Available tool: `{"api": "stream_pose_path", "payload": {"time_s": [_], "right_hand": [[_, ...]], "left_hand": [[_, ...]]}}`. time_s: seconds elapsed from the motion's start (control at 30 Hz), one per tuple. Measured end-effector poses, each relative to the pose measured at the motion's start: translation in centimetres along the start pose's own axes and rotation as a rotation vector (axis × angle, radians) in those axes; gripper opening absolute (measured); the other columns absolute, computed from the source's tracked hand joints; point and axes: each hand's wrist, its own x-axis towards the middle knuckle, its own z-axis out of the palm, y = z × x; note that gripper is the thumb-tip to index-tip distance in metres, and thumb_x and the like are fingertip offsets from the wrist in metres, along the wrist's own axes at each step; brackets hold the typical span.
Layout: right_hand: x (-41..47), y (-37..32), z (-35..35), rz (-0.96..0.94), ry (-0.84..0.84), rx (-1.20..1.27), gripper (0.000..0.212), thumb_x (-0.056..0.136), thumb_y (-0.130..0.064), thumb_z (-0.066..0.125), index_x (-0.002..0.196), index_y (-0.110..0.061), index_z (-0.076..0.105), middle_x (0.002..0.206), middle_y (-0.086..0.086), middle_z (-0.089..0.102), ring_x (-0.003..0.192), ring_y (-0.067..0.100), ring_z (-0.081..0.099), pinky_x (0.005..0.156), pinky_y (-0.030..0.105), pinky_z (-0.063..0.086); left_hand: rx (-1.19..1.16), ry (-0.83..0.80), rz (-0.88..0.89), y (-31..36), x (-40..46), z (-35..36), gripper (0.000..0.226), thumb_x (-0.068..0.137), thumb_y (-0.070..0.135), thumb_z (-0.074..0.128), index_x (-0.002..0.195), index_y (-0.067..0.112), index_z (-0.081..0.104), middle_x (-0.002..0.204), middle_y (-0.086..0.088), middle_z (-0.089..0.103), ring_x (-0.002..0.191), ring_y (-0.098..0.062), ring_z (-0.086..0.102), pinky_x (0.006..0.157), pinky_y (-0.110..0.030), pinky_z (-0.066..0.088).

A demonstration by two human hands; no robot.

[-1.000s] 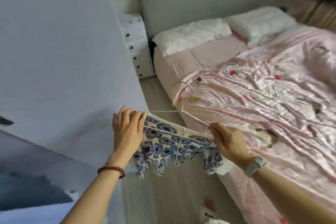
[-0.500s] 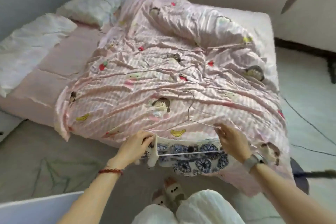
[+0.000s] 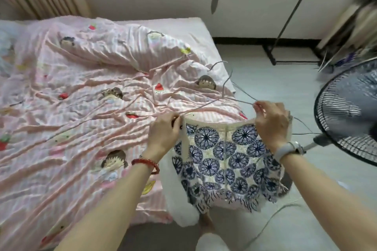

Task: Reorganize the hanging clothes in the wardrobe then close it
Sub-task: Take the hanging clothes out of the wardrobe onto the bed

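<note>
A person's 2 bare hands hold up a small cream garment [image 3: 226, 161] printed with dark blue round flowers, seen from above. The left hand [image 3: 163, 134], with a red bead bracelet [image 3: 145, 164] on its wrist, has its fingers curled around the garment's upper left corner. The right hand [image 3: 272, 122], with a pale watch [image 3: 288, 149] on its wrist, pinches the upper right corner together with the end of a thin wire hanger [image 3: 222, 87]. The hanger stretches between the hands, its hook rising above the far corner of the bed. The garment hangs over the near corner of the bed [image 3: 177, 24], which is covered by a crumpled pink striped duvet [image 3: 81, 91] with cartoon figures. A standing fan [image 3: 346, 116] is just to the right, on a pale floor [image 3: 265, 79].
</note>
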Motion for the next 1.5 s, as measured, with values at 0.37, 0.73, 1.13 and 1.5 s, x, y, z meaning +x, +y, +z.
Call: {"api": "stream_pose_path", "payload": {"time_s": [0.37,0.73,1.13,1.5], "right_hand": [[17.3,2.5,22.8,0.151,-0.416,0.079,0.024,0.096,-0.024,0.043,0.11,-0.012,0.058,0.107,0.008,0.058,0.099,0.023,0.051,0.073,0.025,0.032],[13.7,5.9,33.8,-0.061,-0.904,0.013,0.051,0.095,-0.022,0.041,0.143,-0.017,0.024,0.152,0.004,0.02,0.142,0.021,0.008,0.116,0.043,0.002],[5.5,-10.9,22.1,-0.436,-0.823,0.2,0.052,0.094,-0.037,0.032,0.143,-0.019,0.027,0.153,0.003,0.02,0.143,0.021,0.006,0.116,0.046,0.002],[-20.7,-29.9,6.6,-1.105,-0.897,0.443,0.051,0.085,-0.039,0.032,0.122,-0.014,0.056,0.126,0.009,0.057,0.122,0.034,0.048,0.098,0.055,0.038]], "left_hand": [[0.419,0.022,-0.318,-8.6,21.8,11.1,0.029,0.098,0.029,0.036,0.114,0.016,0.057,0.119,-0.005,0.052,0.119,-0.022,0.041,0.107,-0.043,0.02],[0.581,-0.319,-0.366,-15.2,22.2,18.9,0.051,0.096,0.034,0.036,0.145,0.028,0.02,0.154,-0.005,0.015,0.142,-0.023,0.01,0.112,-0.053,0.003],[0.689,0.126,-0.592,-11.1,4.6,2.6,0.05,0.084,0.031,0.047,0.133,0.019,0.048,0.14,-0.011,0.044,0.132,-0.031,0.037,0.104,-0.063,0.018],[0.747,0.488,-1.129,-8.1,-31.1,-10.4,0.053,0.085,0.037,0.029,0.127,0.017,0.055,0.135,-0.013,0.05,0.127,-0.034,0.044,0.104,-0.053,0.007]]}}
